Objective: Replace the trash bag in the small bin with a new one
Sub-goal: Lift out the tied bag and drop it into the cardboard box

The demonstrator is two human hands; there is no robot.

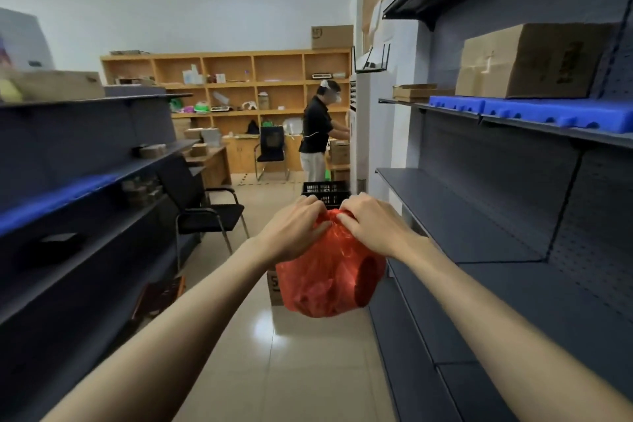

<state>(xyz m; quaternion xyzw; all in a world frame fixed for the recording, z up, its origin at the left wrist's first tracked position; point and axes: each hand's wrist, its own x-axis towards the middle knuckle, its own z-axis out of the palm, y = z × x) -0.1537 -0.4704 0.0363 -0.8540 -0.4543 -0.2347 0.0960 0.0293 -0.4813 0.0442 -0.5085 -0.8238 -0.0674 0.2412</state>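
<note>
A full red plastic trash bag (325,279) hangs in the air in front of me, over the tiled aisle floor. My left hand (296,228) and my right hand (371,224) both pinch its gathered top, fingers closed on the bunched plastic side by side. The bag bulges with contents that I cannot make out. No small bin shows in this view.
Dark metal shelving (479,223) lines the right side and more shelving (85,181) the left. A cardboard box (274,288) sits on the floor behind the bag, a black crate (325,192) farther on. A black chair (209,212) stands left. A person (317,137) works at the far end.
</note>
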